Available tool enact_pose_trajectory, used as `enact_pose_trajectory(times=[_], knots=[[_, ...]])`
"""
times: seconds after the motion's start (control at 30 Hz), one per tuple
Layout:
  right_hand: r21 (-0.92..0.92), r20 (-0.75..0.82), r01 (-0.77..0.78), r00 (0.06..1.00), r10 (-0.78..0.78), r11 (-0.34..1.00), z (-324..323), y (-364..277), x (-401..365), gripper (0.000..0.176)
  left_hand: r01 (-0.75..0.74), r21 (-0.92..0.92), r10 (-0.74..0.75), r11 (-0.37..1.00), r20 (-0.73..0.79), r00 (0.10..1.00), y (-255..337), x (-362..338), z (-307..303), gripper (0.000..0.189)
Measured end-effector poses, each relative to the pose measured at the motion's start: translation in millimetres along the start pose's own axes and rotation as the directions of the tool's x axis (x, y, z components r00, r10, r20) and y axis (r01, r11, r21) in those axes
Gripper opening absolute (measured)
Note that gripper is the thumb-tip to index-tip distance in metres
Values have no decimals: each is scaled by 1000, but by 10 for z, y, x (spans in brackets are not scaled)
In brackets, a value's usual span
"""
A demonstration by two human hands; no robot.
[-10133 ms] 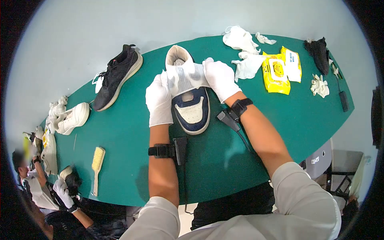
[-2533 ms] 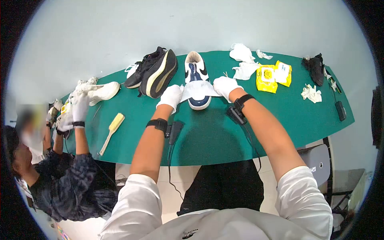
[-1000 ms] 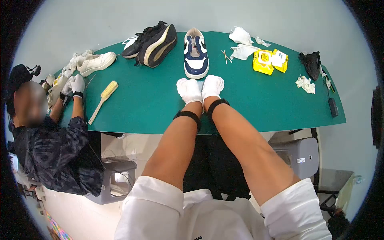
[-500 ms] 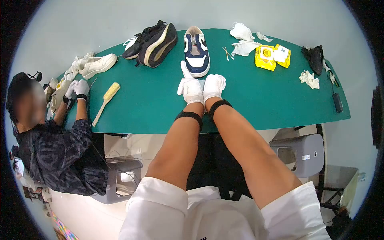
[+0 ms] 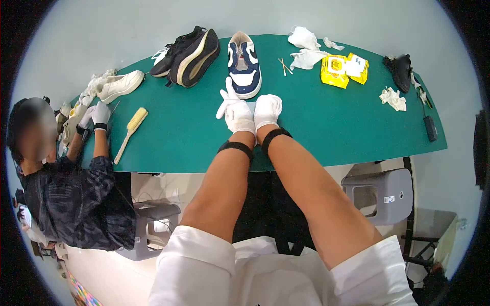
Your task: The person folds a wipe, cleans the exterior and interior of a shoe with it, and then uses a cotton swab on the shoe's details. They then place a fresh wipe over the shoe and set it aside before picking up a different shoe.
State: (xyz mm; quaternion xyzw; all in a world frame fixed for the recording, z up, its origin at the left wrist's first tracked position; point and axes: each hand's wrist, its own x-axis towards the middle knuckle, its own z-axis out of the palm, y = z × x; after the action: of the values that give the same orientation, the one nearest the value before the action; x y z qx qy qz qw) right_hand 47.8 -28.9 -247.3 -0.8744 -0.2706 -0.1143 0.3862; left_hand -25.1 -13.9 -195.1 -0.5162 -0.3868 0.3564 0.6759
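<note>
Both my hands wear white gloves and rest side by side, wrists nearly touching, over the green table just below a sneaker. My left hand [image 5: 237,113] has at least two fingers stretched out and spread, pointing up and left near the sneaker's toe. Curled closed beside it is my right hand [image 5: 268,109]; what its fingers hold, if anything, is hidden. A small greyish patch [image 5: 251,106] shows between the hands, too little to name. The navy and white sneaker [image 5: 244,76] lies toe toward me, a light grey piece visible in its laceless opening.
Black shoes [image 5: 191,58], a scrub brush [image 5: 132,133] and a white shoe [image 5: 120,86] lie left on the table [image 5: 316,122]. Cotton swabs [image 5: 285,67], yellow wipes packs [image 5: 335,72] and crumpled cloths [image 5: 306,58] lie right. A gloved person [image 5: 76,199] works at left.
My left hand's fingers have spread, with a second one now pointing left. My right hand stays closed. The whole view has shifted slightly; the sneaker appears further left.
</note>
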Motion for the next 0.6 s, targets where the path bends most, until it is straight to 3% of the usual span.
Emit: enact_pose_trajectory(times=[0.03, 0.13, 0.27, 0.37, 0.43, 0.53, 0.6], knots=[[68, 29, -69, 997, 67, 995, 13, -10, 49, 14, -42, -87, 42, 995, 4, 999, -5, 51, -2, 53], [115, 24, -74, 997, 72, 991, 23, 11, 73, 16, 14, -101, -11, 995, 35, 999, 48, 53, -35, 53], [-150, 171, -47, 983, 72, 988, 76, 55, 188, 16, 157, -373, -166, 914, 8, 986, 181, 44, -44, 62], [-172, 176, -58, 980, 88, 983, 160, 91, 216, 15, 149, -550, -185, 822, -10, 983, 54, 39, -32, 68], [-135, 177, -60, 981, 83, 989, 152, 89, 212, 15, 78, -554, -149, 829, -84, 985, -139, -47, 11, 69], [134, 122, -115, 988, 99, 984, 113, 89, 180, 17, 252, -111, -238, 961, 129, 963, 73, 15, -90, 68], [220, 106, -123, 989, 101, 968, 320, 218, 208, 18, 142, -137, -115, 980, 188, 975, 38, 69, -115, 66]])
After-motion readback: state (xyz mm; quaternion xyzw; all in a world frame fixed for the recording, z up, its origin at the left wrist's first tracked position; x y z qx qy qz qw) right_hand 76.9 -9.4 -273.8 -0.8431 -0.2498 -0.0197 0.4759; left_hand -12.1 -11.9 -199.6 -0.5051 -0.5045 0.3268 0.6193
